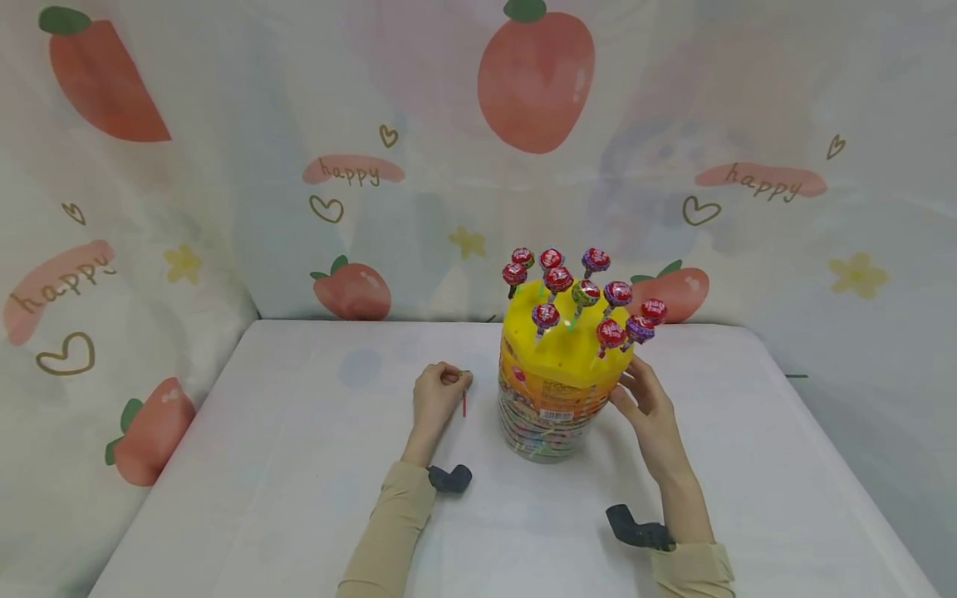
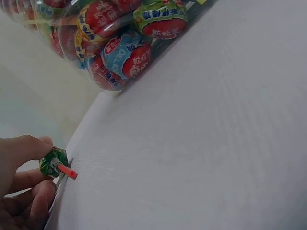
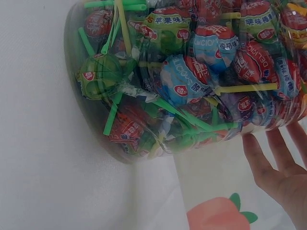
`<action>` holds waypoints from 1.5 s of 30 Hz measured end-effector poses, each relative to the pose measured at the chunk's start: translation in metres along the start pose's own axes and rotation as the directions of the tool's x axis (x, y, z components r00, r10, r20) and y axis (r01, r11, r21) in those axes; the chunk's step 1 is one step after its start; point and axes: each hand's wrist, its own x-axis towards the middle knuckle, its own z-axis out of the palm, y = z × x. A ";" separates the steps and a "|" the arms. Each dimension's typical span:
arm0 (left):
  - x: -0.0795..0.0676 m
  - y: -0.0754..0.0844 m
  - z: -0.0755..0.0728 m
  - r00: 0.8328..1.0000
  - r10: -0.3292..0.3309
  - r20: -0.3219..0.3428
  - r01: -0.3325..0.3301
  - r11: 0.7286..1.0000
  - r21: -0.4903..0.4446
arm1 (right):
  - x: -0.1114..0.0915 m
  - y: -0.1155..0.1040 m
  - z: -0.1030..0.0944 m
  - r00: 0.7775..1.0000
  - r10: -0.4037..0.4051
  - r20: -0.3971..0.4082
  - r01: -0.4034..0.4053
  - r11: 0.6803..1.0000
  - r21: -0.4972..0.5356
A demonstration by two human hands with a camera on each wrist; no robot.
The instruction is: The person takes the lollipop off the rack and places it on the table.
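My left hand (image 1: pixel 436 397) pinches a lollipop (image 2: pixel 53 162) in a green wrapper between thumb and fingers. Its red stick (image 1: pixel 464 405) points down, toward the table, to the left of a big clear jar (image 1: pixel 534 423). My right hand (image 1: pixel 652 411) is at the jar's right side, its fingers (image 3: pixel 283 151) extended and their tips against the wall. On top of the jar is a yellow lid (image 1: pixel 561 359), with several lollipops (image 1: pixel 557 279) standing in it by their sticks. Many more wrapped lollipops (image 3: pixel 184 79) fill the jar, sticks pointing all ways.
The jar stands on a table (image 1: pixel 299 498) with a white cover. Behind and to the left hangs a backdrop (image 1: pixel 441 108) printed with fruit, hearts and flowers. A dark wrist mount (image 1: pixel 451 479) sits at the left cuff, another mount (image 1: pixel 635 528) at the right.
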 end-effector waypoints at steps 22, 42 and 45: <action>-0.001 0.004 -0.012 1.000 -0.010 -0.022 0.007 0.995 -0.104 | 0.002 0.001 0.000 1.000 -0.022 0.015 0.022 1.000 0.001; -0.012 0.066 -0.044 0.981 0.166 -0.100 -0.189 0.930 -0.316 | 0.001 0.004 -0.002 1.000 -0.021 0.009 0.021 1.000 -0.006; -0.017 0.078 -0.051 0.975 0.192 -0.111 -0.218 0.919 -0.328 | 0.002 0.004 -0.002 1.000 -0.023 0.008 0.023 1.000 -0.007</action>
